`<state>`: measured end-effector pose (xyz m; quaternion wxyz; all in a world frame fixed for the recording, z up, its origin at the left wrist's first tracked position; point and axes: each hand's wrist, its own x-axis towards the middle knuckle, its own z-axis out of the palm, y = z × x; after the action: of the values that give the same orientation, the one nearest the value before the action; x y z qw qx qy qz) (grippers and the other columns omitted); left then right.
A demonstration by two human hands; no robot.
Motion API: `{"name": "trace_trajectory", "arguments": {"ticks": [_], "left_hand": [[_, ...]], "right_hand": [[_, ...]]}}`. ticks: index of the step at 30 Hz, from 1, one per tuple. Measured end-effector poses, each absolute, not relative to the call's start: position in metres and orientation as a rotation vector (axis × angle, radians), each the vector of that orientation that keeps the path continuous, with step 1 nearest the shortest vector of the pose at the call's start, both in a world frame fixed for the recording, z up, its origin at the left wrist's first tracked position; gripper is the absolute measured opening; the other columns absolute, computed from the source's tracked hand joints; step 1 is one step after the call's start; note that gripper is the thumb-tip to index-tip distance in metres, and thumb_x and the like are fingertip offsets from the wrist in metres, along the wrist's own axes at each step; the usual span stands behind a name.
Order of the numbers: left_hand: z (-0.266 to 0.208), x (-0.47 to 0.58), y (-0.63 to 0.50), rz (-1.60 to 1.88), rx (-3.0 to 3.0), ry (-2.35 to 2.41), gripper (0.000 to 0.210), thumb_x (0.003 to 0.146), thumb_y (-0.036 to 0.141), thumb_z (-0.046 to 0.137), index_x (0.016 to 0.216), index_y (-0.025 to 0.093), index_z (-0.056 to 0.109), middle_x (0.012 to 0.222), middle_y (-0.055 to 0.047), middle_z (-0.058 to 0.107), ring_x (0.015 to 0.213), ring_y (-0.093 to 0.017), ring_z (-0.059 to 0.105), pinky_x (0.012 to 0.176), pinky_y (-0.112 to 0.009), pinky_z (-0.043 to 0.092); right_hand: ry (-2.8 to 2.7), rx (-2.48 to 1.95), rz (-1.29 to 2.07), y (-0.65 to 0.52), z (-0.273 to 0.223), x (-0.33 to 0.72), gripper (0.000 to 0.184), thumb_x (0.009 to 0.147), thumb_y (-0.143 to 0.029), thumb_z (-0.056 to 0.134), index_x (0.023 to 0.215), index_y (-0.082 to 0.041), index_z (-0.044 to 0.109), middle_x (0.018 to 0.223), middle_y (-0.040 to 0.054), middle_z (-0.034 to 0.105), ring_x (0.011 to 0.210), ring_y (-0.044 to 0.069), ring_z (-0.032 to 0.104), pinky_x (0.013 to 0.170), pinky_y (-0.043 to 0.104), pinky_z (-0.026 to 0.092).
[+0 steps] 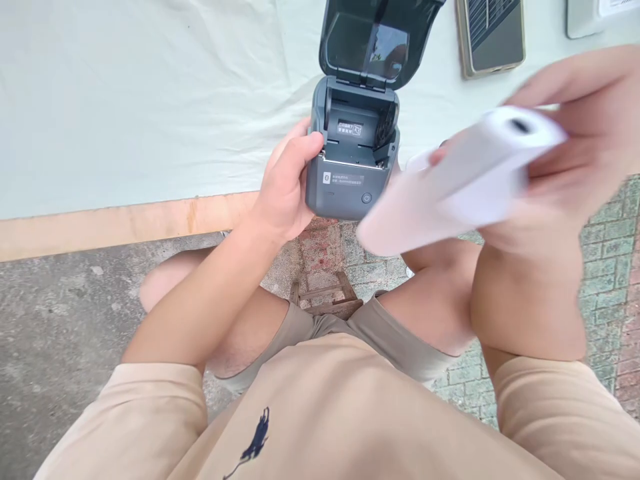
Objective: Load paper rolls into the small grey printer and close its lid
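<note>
Apparently readying open printer (350, 157): gripping with left hand (286, 181) over counter's near edge (150, 221), blurred white object (447, 183) in right hand (585, 143); probably calls for steadying both.

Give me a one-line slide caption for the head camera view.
Left hand holding a small dark printer, its lid open, while the right hand holds a blurred white object.

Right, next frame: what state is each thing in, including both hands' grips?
Dark grey plastic printer: held, top open
Smoky hinged plastic lid: swung up, open
White oblong object: held, tilted, motion-blurred
Left grip: closed on printer
Right grip: closed on white oblong object
Pale green cloth: spread, slightly creased
Dark rectangular phone with pale edge: lying flat on cloth
</note>
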<state>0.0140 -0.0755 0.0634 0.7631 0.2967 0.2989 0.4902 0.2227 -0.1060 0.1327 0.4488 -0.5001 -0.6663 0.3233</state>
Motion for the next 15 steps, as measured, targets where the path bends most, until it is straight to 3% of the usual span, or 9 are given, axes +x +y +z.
{"name": "trace_trajectory", "arguments": {"ticks": [2,5,10,15], "left_hand": [[0.063,0.014,-0.078,1.075,0.674,0.668,0.017,0.086,0.035,0.054,0.096,0.03,0.066,0.088,-0.001,0.067,0.085,-0.02,0.063,0.072,-0.033,0.052],[0.063,0.014,-0.081,1.08,0.704,0.689,0.017,0.087,0.029,0.056,0.102,0.026,0.064,0.086,0.001,0.063,0.073,-0.013,0.059,0.064,-0.027,0.047],[0.064,0.012,-0.083,1.041,0.689,0.68,0.02,0.083,0.03,0.061,0.103,0.028,0.062,0.091,0.0,0.064,0.096,-0.022,0.063,0.075,-0.03,0.052],[0.065,0.01,-0.081,1.076,0.623,0.594,0.02,0.09,0.033,0.048,0.102,0.023,0.06,0.087,-0.003,0.064,0.106,-0.025,0.065,0.084,-0.036,0.056]], "right_hand": [[-1.938,-1.211,0.737,-0.103,0.132,0.202,0.035,0.076,-0.042,0.073,0.108,-0.035,0.062,0.102,-0.0041,0.064,0.088,0.017,0.063,0.075,0.037,0.053],[-2.184,-1.345,0.48,-0.088,0.128,0.183,0.027,0.082,-0.035,0.065,0.108,-0.034,0.061,0.103,-0.0054,0.068,0.09,0.019,0.064,0.083,0.041,0.052],[-2.295,-1.711,0.317,-0.07,0.13,0.172,0.038,0.076,-0.034,0.068,0.111,-0.037,0.056,0.112,-0.0047,0.067,0.107,0.03,0.059,0.096,0.057,0.044],[-2.309,-1.345,0.222,-0.077,0.128,0.171,0.025,0.083,-0.052,0.061,0.095,-0.03,0.058,0.107,0.0019,0.064,0.102,0.028,0.058,0.095,0.056,0.043]]}}
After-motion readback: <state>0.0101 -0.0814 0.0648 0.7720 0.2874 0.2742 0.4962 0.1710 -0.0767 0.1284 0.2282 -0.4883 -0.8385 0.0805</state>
